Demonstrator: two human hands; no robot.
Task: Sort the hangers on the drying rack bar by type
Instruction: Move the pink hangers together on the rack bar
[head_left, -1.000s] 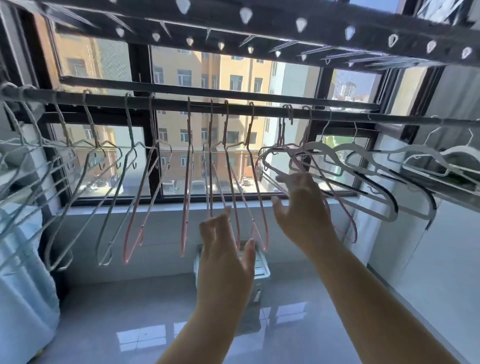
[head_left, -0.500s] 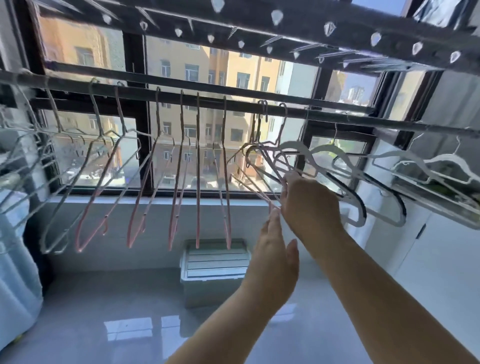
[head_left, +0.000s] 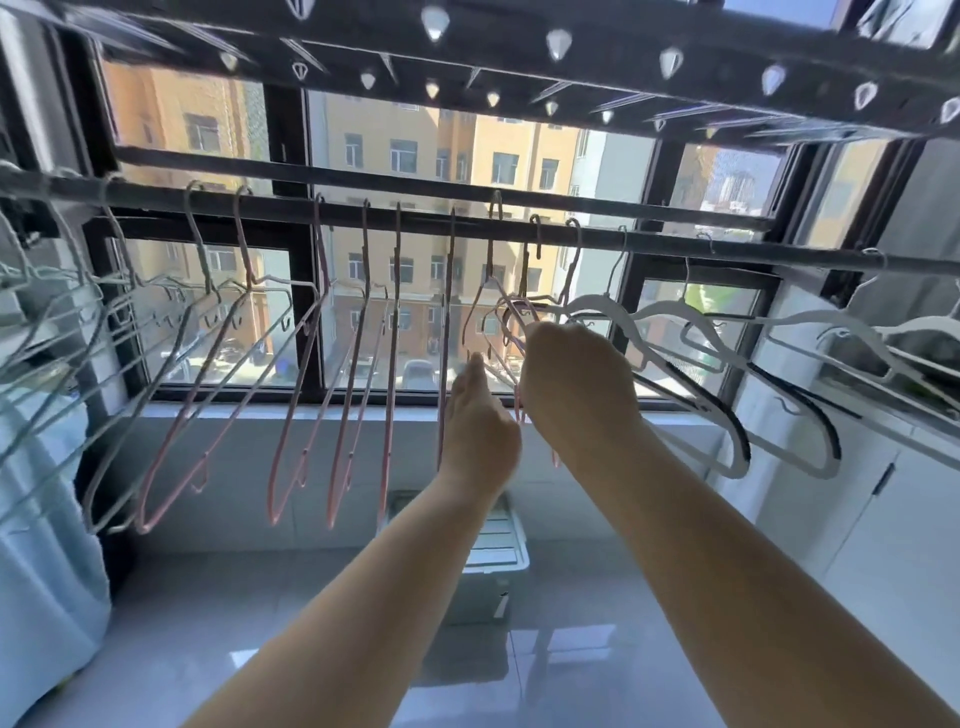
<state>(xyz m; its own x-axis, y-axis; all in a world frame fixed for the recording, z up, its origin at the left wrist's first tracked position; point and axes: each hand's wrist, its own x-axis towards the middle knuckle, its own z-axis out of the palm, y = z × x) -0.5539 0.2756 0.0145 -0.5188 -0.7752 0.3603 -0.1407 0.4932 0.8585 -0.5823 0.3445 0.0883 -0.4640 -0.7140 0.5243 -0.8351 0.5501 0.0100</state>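
Right hand (head_left: 574, 384) is gripping tangled pink hangers (head_left: 506, 322) just under the bar (head_left: 675, 249), left hand (head_left: 480, 415) hovering open just left, nearer the pink group.

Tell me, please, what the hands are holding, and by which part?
The right hand grips a pink wire hanger near its shoulder, below the hook. The left hand holds nothing.

The right hand (head_left: 574, 382) hides its own fingers and the pink hanger (head_left: 511, 332) beneath. The grey hangers (head_left: 62, 332) run off the left edge.
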